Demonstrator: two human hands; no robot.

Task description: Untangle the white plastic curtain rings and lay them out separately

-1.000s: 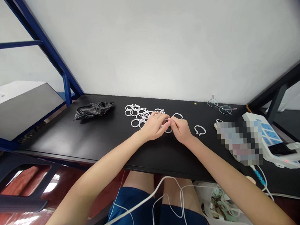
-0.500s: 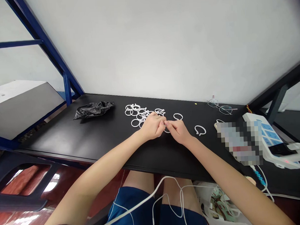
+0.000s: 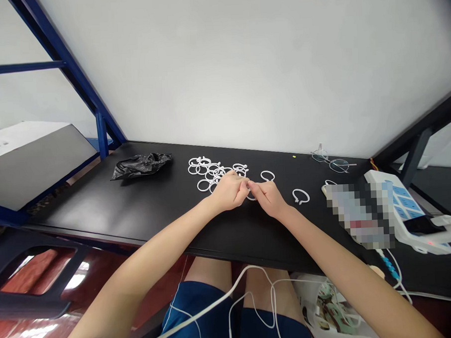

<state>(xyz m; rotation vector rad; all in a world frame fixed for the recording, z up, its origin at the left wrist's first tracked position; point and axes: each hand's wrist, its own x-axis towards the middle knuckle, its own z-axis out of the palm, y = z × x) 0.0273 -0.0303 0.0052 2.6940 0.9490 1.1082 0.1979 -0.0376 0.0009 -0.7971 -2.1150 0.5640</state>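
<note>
My left hand (image 3: pixel 231 190) and my right hand (image 3: pixel 266 196) meet over the black desk, thumbs and fingertips pinched close together. Between them is a white plastic ring (image 3: pixel 251 198), whose lower curve shows below the fingertips; its upper part is hidden by the fingers. Behind and left of my left hand lies a loose pile of similar white rings (image 3: pixel 203 185) with small knobbed ends, some overlapping. To the right of my right hand, two single rings lie apart: one farther back (image 3: pixel 267 171) and one nearer (image 3: pixel 300 190) with its knobbed ends toward me.
A crumpled black plastic bag (image 3: pixel 141 165) lies on the desk (image 3: pixel 156 207) at left. Eyeglasses (image 3: pixel 339 165), a blurred-out phone (image 3: pixel 356 218) and a white power strip (image 3: pixel 402 206) are at right. White cables (image 3: pixel 248 267) hang over my lap. A wall (image 3: pixel 244 78) rises behind.
Almost nothing differs. Both hands stay pinched together at the same spot with the ring, with only a slight shift of the fingers; the other rings have not moved.
</note>
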